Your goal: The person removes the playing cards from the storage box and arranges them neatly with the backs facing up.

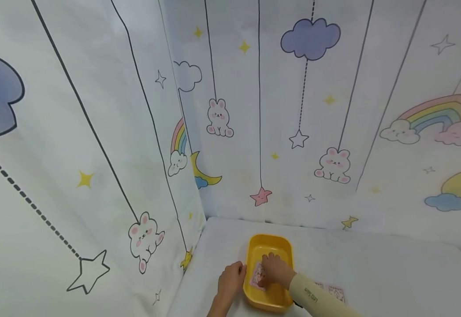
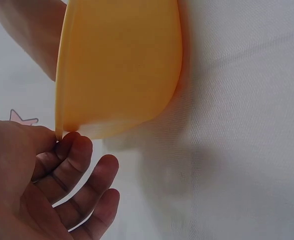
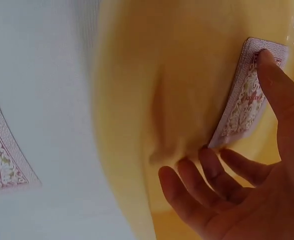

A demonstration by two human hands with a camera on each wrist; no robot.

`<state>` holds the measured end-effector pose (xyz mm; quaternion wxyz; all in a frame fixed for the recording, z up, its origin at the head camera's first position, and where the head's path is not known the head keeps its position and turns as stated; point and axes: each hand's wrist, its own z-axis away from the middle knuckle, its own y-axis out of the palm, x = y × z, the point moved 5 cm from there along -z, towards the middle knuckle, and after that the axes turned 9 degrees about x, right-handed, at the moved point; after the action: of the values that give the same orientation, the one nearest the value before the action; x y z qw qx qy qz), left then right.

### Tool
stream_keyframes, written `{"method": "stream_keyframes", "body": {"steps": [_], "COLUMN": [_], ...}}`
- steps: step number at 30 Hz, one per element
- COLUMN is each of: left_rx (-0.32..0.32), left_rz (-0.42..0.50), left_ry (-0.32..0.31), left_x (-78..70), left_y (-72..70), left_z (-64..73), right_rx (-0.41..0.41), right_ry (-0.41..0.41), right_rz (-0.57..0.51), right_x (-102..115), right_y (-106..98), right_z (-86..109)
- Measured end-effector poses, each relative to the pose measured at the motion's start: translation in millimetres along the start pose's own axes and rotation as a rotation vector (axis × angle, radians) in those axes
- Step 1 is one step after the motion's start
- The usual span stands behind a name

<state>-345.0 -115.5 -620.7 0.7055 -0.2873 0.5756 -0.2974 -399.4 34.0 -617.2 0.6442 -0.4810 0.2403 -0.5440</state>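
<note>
A yellow plastic basin (image 1: 256, 252) sits on the white surface. My left hand (image 1: 232, 277) is at its left side; in the left wrist view, its thumb and index finger pinch the basin's rim (image 2: 61, 100) while the other fingers bend loosely below. My right hand (image 1: 278, 269) reaches inside the basin. There it holds a pink card (image 3: 246, 97) with an ornate pattern, the thumb on one end of its face and fingertips at the opposite end. The card lies tilted near the basin floor; whether it is one or a thin stack, I cannot tell.
Further pink patterned cards (image 1: 336, 293) lie on the white surface right of the basin, partly hidden by the right sleeve (image 1: 314, 295). White wall sheets (image 1: 234, 176) printed with rabbits, stars and clouds stand behind and to the left.
</note>
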Motion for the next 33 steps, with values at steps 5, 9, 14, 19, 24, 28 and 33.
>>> {"method": "stream_keyframes", "body": {"steps": [5, 9, 14, 19, 24, 28, 33], "left_rx": [0.008, 0.009, -0.001, -0.002, -0.008, -0.020, -0.023], "left_rz": [0.002, 0.000, -0.005, -0.006, -0.007, 0.006, 0.009], "left_ry": [-0.001, 0.004, 0.011, 0.021, 0.058, 0.083, 0.078], "left_x": [-0.1, -0.8, -1.7, -2.0, -4.5, -5.5, -3.3], "left_y": [0.7, 0.6, -1.1, -0.2, 1.8, -0.8, -2.3], "left_z": [0.3, 0.8, 1.0, 2.2, 5.5, 8.0, 8.4], "right_rx": [-0.011, -0.081, -0.229, -0.211, -0.138, -0.136, -0.164], "right_ry": [0.014, -0.030, -0.116, -0.198, -0.245, -0.214, -0.162], "right_rz": [0.008, 0.026, 0.020, -0.329, -0.740, -0.890, -0.964], "right_x": [1, 2, 4, -8, -34, -62, -108], "right_y": [1, 0, -3, -7, -19, -29, -33], "right_z": [0.0, -0.8, 1.7, 7.3, 28.5, 47.8, 70.2]}}
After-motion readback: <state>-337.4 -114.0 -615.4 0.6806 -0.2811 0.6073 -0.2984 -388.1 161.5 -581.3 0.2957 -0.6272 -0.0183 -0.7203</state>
